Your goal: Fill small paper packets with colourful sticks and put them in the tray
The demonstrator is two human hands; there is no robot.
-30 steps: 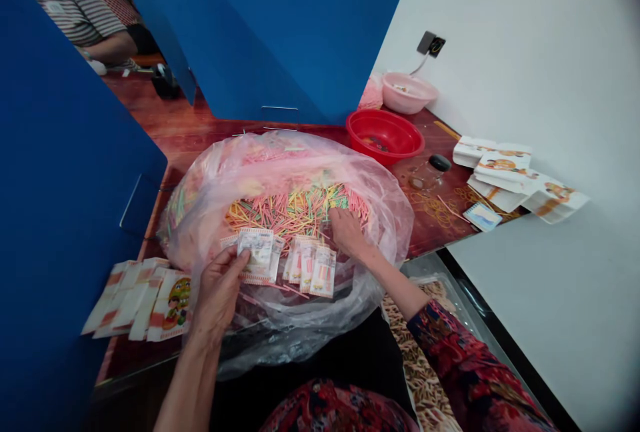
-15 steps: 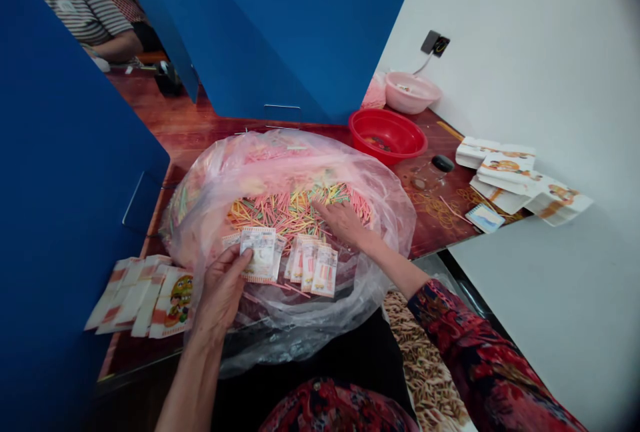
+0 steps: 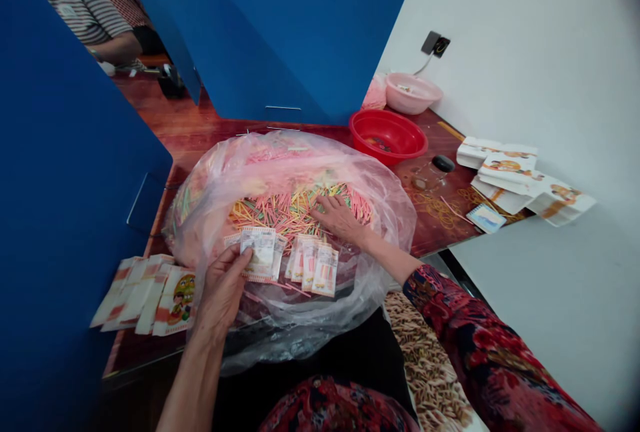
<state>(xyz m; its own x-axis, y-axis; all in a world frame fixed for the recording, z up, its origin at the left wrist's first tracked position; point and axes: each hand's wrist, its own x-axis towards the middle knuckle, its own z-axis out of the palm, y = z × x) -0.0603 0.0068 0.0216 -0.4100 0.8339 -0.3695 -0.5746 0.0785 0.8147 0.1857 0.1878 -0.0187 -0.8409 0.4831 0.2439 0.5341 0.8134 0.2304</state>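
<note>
White paper packets point(image 3: 259, 252) are pinched in the left hand point(image 3: 223, 289). The thumb presses on the front and the fingers curl behind, so this hand is holding on. A row of more packets point(image 3: 315, 269) stands just beside them, and they look like they have thin sticks inside.

The right hand point(image 3: 341, 220) is open and lies flat with its fingers spread. It touches a big pile of thin sticks point(image 3: 295, 212) in pink, yellow and green. The sticks lie inside a big clear plastic bag point(image 3: 295, 165), which looks pink and sits open on a red-brown wooden table point(image 3: 185, 135). A red flowery sleeve point(image 3: 480, 345) covers the right arm. Below it, a tray of tan bits point(image 3: 425, 365) sits by the person's lap.

Left of the bag, printed paper bags point(image 3: 175, 302) with a cartoon on them lie spread out. To the right are a red bowl point(image 3: 387, 135), a pink bowl point(image 3: 413, 93), rubber bands point(image 3: 435, 209), a small notepad point(image 3: 486, 219) and a stack of printed bags point(image 3: 505, 172).

Blue boards point(image 3: 260, 39) stand around the table, next to a white wall point(image 3: 540, 39). Past them sits a co-worker point(image 3: 85, 9) in a striped shirt.
</note>
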